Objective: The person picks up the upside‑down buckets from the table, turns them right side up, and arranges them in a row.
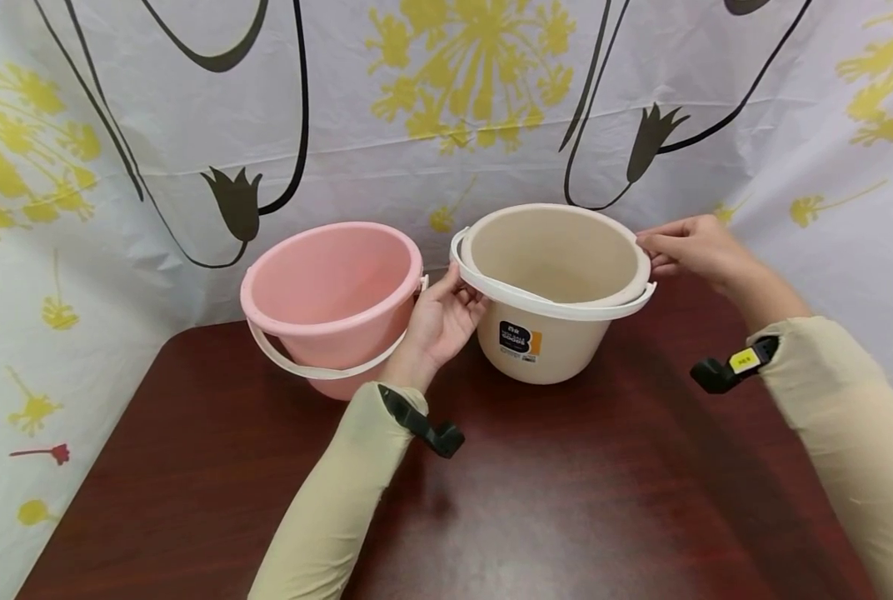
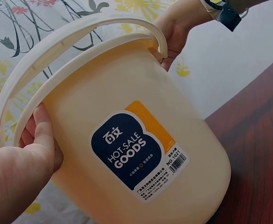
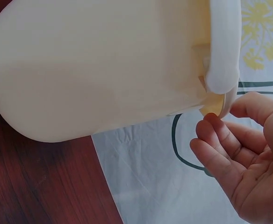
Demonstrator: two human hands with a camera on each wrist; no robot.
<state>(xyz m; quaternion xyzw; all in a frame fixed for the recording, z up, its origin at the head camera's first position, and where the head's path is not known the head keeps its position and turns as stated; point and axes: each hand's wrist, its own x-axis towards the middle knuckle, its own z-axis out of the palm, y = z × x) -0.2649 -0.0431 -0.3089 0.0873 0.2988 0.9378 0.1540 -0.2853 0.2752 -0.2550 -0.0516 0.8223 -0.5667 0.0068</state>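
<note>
A beige bucket point(image 1: 581, 346) with a white handle point(image 1: 521, 298) stands upright on the table, its handle lowered along the front of the rim. On its side is a dark blue and orange label point(image 2: 127, 154) reading "HOT-SALE GOODS". My left hand point(image 1: 442, 325) grips the bucket's left rim, with fingers tucked under the rim and the thumb by the handle. At the opposite side, my right hand point(image 1: 690, 250) pinches the rim between thumb and fingertips, close to the handle's joint. A pink bucket point(image 1: 341, 343) stands left of my left hand, its pale handle hanging down in front.
Both buckets stand on a dark red-brown wooden table point(image 1: 566, 500), toward its back edge. Behind it hangs a white cloth point(image 1: 356, 167) with yellow and dark flower prints. Black wrist mounts point(image 1: 424, 421) stick out from both sleeves.
</note>
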